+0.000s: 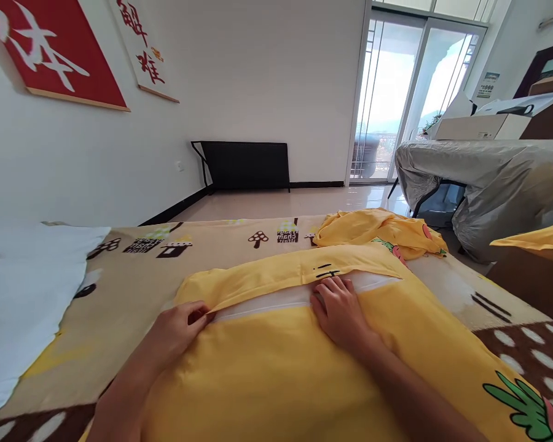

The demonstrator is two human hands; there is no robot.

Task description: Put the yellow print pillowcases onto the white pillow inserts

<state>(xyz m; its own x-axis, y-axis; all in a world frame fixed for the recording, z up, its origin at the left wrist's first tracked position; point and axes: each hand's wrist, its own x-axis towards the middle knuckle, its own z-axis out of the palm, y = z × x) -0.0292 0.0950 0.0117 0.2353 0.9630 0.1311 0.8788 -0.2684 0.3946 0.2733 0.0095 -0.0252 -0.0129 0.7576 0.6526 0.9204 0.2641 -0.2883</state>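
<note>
A pillow in a yellow pillowcase point(276, 368) lies on the bed in front of me. Its open end shows a strip of the white pillow point(276, 301) inside. My left hand point(177, 331) pinches the left corner of the pillowcase opening, fingers closed on the fabric. My right hand point(338, 310) lies on the case at the opening, fingers together and curled at the edge of the cloth, touching the white pillow.
A tan patterned bedsheet point(133, 276) covers the bed. A white pillow point(23, 288) lies at the left. A crumpled yellow cloth point(378, 230) sits beyond. A silver-covered piece of furniture point(498, 178) stands at the right, a black panel point(246, 166) against the far wall.
</note>
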